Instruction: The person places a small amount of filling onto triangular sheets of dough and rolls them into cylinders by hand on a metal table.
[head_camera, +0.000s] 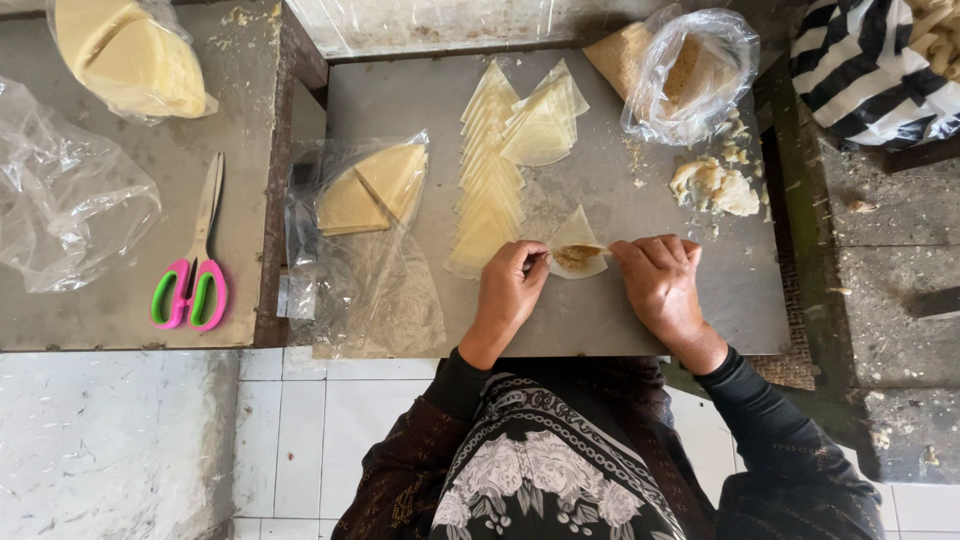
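Observation:
A pale triangular pastry wrapper (575, 232) lies on the grey metal table (620, 310) with brown filling (578, 256) near its lower edge. My left hand (508, 290) pinches the wrapper's left corner. The fingertips of my right hand (660, 282) hold its right corner and fold the edge over the filling. A column of overlapping triangular wrappers (488, 180) runs up the table just left of the piece, with a second fan of wrappers (543, 120) beside its top.
An open plastic bag (690, 70) of brown filling sits at the back right, with a lump of pale dough (715, 187) below it. A bag holding stacked wrappers (372, 190) lies left. Pink-and-green scissors (192, 270) and more bagged wrappers (130, 55) rest on the left table.

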